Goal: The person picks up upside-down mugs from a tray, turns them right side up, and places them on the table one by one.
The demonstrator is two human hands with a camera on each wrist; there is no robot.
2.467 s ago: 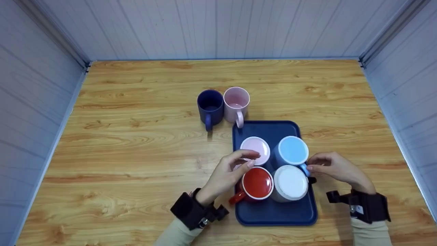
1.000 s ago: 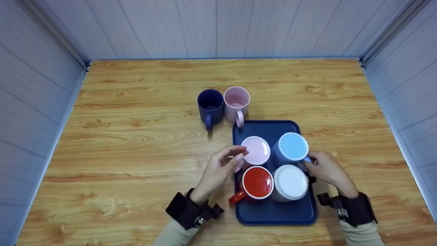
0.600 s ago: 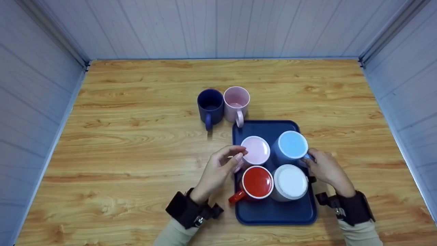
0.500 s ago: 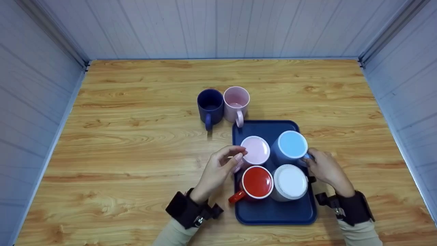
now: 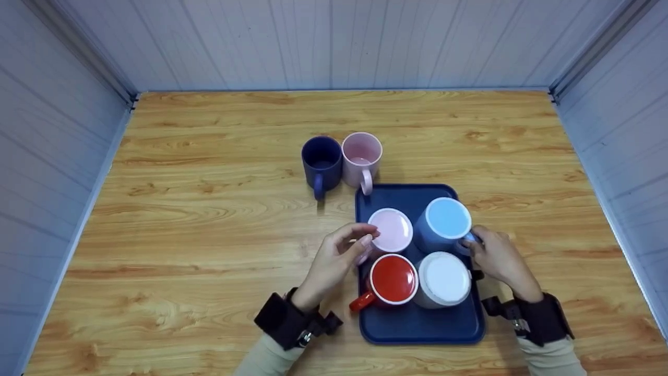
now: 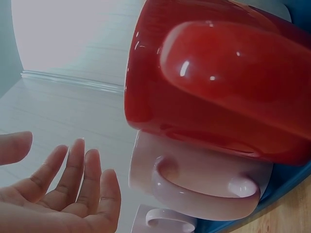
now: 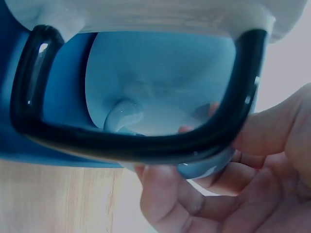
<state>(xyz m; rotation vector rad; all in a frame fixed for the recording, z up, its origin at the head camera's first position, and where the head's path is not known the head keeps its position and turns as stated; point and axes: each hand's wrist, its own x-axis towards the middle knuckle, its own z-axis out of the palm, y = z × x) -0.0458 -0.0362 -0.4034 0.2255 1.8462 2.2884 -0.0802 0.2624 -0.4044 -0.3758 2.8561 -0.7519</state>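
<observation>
On a dark blue tray (image 5: 422, 330) several mugs stand upside down, bases up. My right hand (image 5: 498, 257) grips the handle of the light blue mug (image 5: 448, 218) at the tray's right side. In the right wrist view, curled fingers (image 7: 167, 191) hold that handle, partly hidden behind the black handle (image 7: 121, 148) of the white mug (image 5: 444, 279). My left hand (image 5: 334, 256) hovers beside the pink mug (image 5: 391, 230) with fingers loosely bent, holding nothing; the left wrist view shows them apart from it. The red mug (image 5: 394, 279) sits in front of the pink one, handle pointing left.
Behind the tray, a dark blue mug (image 5: 322, 164) and another pink mug (image 5: 361, 156) stand upright side by side on the wooden table (image 5: 209, 235), handles towards me. Pale panels (image 5: 329, 47) enclose the table at the back and both sides.
My right hand has taken hold of the light blue mug's handle, and that mug has shifted slightly towards the back. My left hand has drawn back a little to the left from the pink mug.
</observation>
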